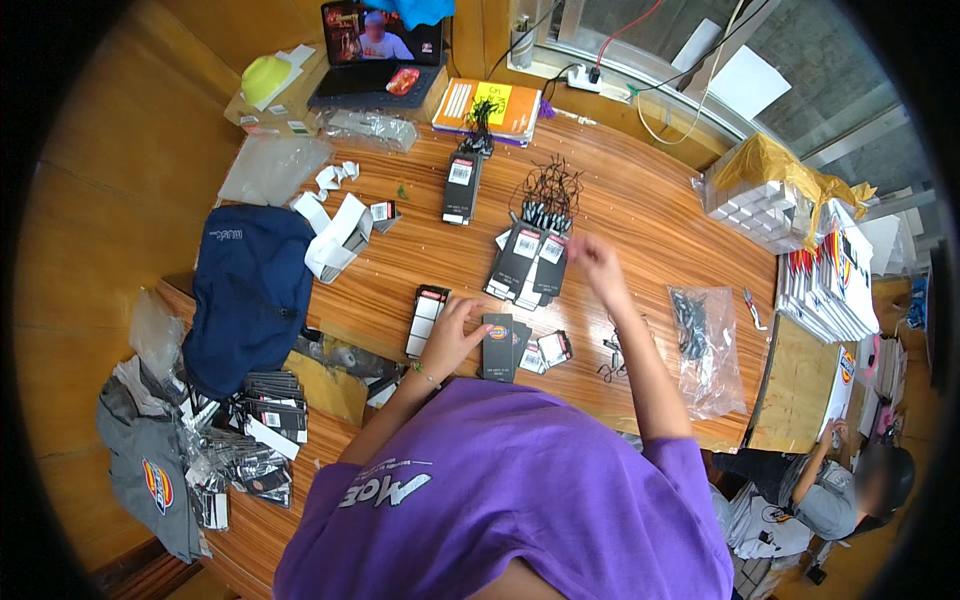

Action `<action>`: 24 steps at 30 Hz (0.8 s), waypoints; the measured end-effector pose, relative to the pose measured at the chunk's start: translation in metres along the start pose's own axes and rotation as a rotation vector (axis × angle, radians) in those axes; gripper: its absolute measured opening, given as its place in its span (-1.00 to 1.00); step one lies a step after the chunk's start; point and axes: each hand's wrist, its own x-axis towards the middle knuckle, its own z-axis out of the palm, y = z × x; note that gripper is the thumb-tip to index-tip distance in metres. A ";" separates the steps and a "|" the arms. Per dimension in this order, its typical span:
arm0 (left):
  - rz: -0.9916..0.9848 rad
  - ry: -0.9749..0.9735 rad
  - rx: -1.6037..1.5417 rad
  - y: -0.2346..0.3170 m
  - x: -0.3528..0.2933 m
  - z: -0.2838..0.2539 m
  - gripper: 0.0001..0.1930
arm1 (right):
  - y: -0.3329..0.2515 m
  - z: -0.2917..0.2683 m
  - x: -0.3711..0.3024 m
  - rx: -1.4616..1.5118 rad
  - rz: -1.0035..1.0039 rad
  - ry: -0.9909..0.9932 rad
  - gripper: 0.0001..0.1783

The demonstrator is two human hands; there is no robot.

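Dark grey hang tags (pixel 498 352) with a small round logo lie at the table's near edge. At their left side is my left hand (pixel 455 335), fingers apart, its thumb at the edge of the top tag. My right hand (pixel 597 265) is raised beside a larger group of tags (pixel 525 258) with white barcode labels. Its fingers are bent and somewhat blurred, so whether they grip anything is unclear. Black strings (pixel 550 190) fan out from the far end of that group. Smaller labelled cards (pixel 548 350) lie right of the near tags.
Another tag stack (pixel 460 188) lies farther back, and a stack with white panels (pixel 428 318) left of my left hand. A clear bag of black strings (pixel 705 350) and pliers (pixel 753 310) lie right. Left are a navy bag (pixel 250 290) and bundled tags (pixel 270 410). Another person (pixel 830 490) is at right.
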 end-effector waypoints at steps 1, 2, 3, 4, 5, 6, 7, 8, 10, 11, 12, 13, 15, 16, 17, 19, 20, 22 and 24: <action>-0.060 -0.010 -0.042 0.003 -0.001 0.002 -0.59 | 0.000 0.006 -0.035 -0.001 0.100 0.022 -0.87; -0.082 -0.030 -0.063 0.001 -0.002 0.003 -0.58 | -0.001 0.014 -0.066 -0.001 0.202 0.041 -0.92; -0.102 -0.050 -0.084 -0.004 -0.002 0.005 -0.57 | -0.001 0.018 -0.088 -0.130 0.213 0.061 -0.95; -0.119 -0.070 -0.109 -0.011 0.000 0.009 -0.56 | -0.006 0.022 -0.104 -0.263 0.222 0.079 -0.94; -0.078 -0.079 -0.104 -0.026 -0.001 0.014 -0.59 | -0.012 0.025 -0.116 -0.414 0.201 0.099 -0.86; -0.126 -0.140 -0.137 -0.028 0.003 0.012 -0.63 | -0.011 0.029 -0.126 -0.550 0.140 0.150 -0.72; -0.145 -0.152 -0.117 -0.030 0.004 0.012 -0.67 | -0.009 0.031 -0.133 -0.668 0.159 0.124 -0.66; -0.165 -0.163 -0.097 -0.030 0.004 0.015 -0.70 | -0.008 0.031 -0.139 -0.785 0.179 0.094 -0.61; -0.110 -0.094 -0.084 -0.024 0.005 0.017 -0.67 | -0.006 0.037 -0.143 -0.815 0.214 0.084 -0.55; -0.083 -0.057 -0.079 -0.021 0.004 0.018 -0.65 | -0.005 0.039 -0.144 -0.826 0.200 0.097 -0.55; -0.012 -0.039 0.000 -0.021 0.004 0.019 -0.63 | -0.004 0.040 -0.145 -0.839 0.184 0.112 -0.55; 0.059 -0.019 0.079 -0.021 0.004 0.020 -0.60 | -0.002 0.040 -0.144 -0.803 0.206 0.108 -0.57; 0.060 -0.096 0.195 -0.019 0.003 0.018 -0.49 | -0.001 0.041 -0.144 -0.674 0.283 0.122 -0.60; 0.023 -0.095 0.147 -0.017 0.003 0.018 -0.49 | -0.001 0.041 -0.144 -0.610 0.318 0.126 -0.62; -0.015 -0.093 0.098 -0.014 0.003 0.018 -0.50 | 0.001 0.041 -0.144 -0.539 0.335 0.145 -0.63; -0.119 -0.122 -0.022 0.001 0.003 0.016 -0.53 | 0.005 0.042 -0.145 -0.400 0.370 0.177 -0.66; -0.182 -0.153 -0.092 0.009 0.004 0.013 -0.56 | 0.007 0.042 -0.146 -0.441 0.291 0.232 -0.67; -0.243 -0.175 -0.197 0.010 0.002 0.010 -0.62 | 0.002 0.045 -0.147 -0.516 0.124 0.329 -0.68; -0.224 -0.176 -0.269 0.002 0.001 0.012 -0.67 | 0.006 0.045 -0.146 -0.510 0.086 0.326 -0.70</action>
